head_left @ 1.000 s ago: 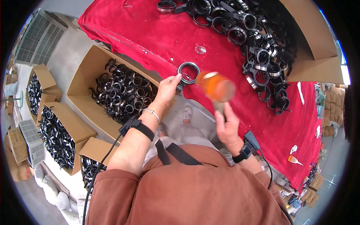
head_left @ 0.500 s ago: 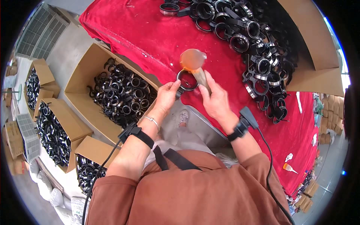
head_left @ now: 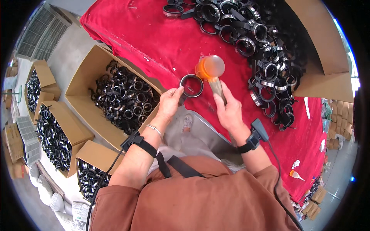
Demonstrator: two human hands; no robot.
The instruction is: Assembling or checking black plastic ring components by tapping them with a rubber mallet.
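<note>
Between the thumb and fingers of my left hand (head_left: 170, 101) is the lower left side of a black ring-shaped part (head_left: 202, 87), its round opening showing the red cloth (head_left: 162, 36) beneath. My right hand (head_left: 230, 109) grips the wooden handle of a mallet (head_left: 210, 68) with an orange, pale-faced head. The mallet head is up and to the right of the ring, apart from it. A large heap of black rings with silver bands (head_left: 266, 71) covers the far right of the cloth.
An open cardboard box (head_left: 83, 82) full of similar rings stands left of the table; more filled boxes (head_left: 73, 133) are farther left. A cardboard flap (head_left: 327, 84) borders the heap. A small bottle with an orange body (head_left: 295, 174) lies at the right. A grey metal bin edge (head_left: 210, 125) shows below.
My right hand has drawn the mallet away to the right, off the ring's upper edge. My left hand keeps its hold on the ring in nearly the same place.
</note>
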